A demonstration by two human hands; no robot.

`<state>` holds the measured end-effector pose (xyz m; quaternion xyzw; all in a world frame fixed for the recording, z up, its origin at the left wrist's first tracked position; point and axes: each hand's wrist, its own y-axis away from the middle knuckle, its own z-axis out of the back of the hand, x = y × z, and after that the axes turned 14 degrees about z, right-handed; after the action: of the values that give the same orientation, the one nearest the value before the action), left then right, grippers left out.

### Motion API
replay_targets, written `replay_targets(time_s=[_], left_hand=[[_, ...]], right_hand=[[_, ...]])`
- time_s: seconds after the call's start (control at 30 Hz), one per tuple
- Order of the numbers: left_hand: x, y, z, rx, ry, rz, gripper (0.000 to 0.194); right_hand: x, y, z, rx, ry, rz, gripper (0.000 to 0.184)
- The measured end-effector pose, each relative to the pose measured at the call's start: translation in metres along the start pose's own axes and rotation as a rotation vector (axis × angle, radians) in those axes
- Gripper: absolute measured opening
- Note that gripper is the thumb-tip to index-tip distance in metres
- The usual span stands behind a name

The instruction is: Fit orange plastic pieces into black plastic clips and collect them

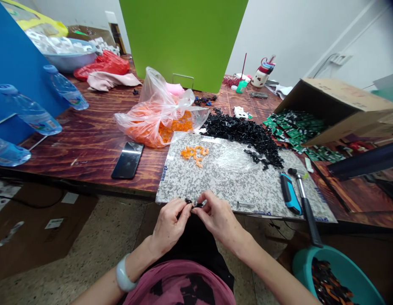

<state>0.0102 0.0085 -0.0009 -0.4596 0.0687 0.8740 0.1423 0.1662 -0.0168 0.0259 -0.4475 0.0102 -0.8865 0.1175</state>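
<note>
My left hand (168,224) and my right hand (217,216) meet just off the near edge of a granite-patterned board (234,188). Their fingertips pinch small black plastic pieces (192,204), mostly hidden by my fingers, so their shape is hard to tell. A heap of similar black pieces (241,133) lies across the board's far edge. A small cluster of orange pieces (194,154) sits on the board. Beyond it, a clear plastic bag of orange pieces (158,120) rests on the wooden table (88,156).
A blue-handled tool (290,194) and a hammer (306,207) lie at the board's right, and a teal basin (336,271) of dark pieces stands on the lower right. A phone (127,160), water bottles (65,87), and a tipped cardboard box (334,108) spilling green items surround the table.
</note>
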Motion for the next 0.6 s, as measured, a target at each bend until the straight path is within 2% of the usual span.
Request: replay_targets(time_s=[0.13,0.3,0.5,0.6], left_hand=[[0.0,0.002,0.004,0.055,-0.038,-0.013,0.032],[-0.002,0.003,0.012,0.162,-0.032,0.002,0.031],[0.003,0.003,0.018,0.289,0.051,0.11,0.032],[0.008,0.003,0.02,0.361,0.161,0.202,0.034]], right_hand=[[0.003,-0.002,0.003,0.138,0.162,0.049,0.01],[0.007,-0.004,0.008,0.29,0.363,0.2,0.008],[0.006,-0.007,0.011,0.37,0.374,0.272,0.009],[0.001,-0.003,0.009,0.329,0.287,0.305,0.006]])
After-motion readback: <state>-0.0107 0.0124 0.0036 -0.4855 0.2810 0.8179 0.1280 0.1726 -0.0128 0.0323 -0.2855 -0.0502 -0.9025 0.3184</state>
